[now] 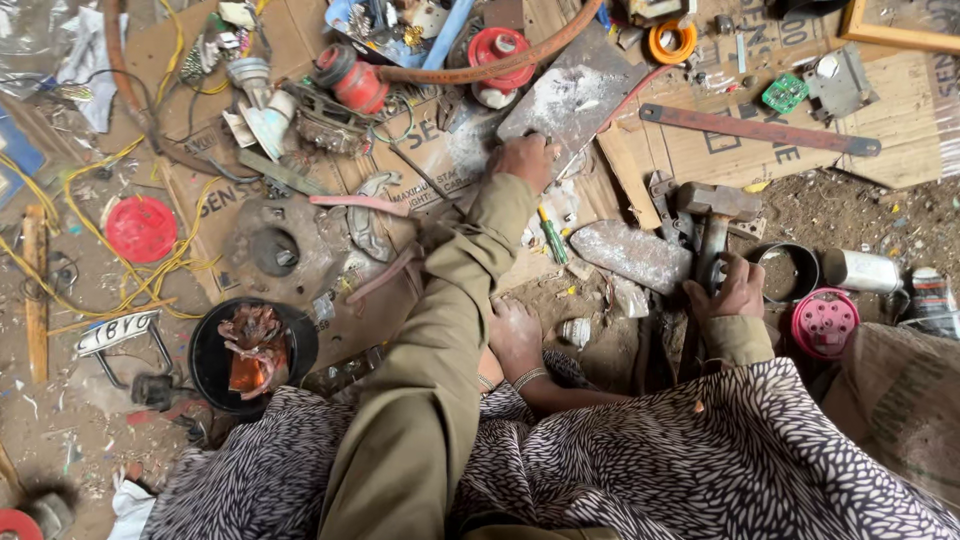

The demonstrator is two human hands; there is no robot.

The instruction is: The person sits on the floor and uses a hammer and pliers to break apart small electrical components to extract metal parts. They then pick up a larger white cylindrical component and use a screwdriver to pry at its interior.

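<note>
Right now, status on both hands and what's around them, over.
Left hand pressed on grey metal plate. Right hand gripping hammer by its handle. Green screwdriver and grey slab lie between.

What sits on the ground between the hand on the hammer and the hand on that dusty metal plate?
Between the right hand gripping the hammer and the left hand on the plate lie a grey stone slab and a green-handled screwdriver.

Your two hands are working apart.
Your left arm is stretching forward, left hand [525, 160] pressing palm-down; your right hand [738, 290] is curling shut, gripping.
</note>
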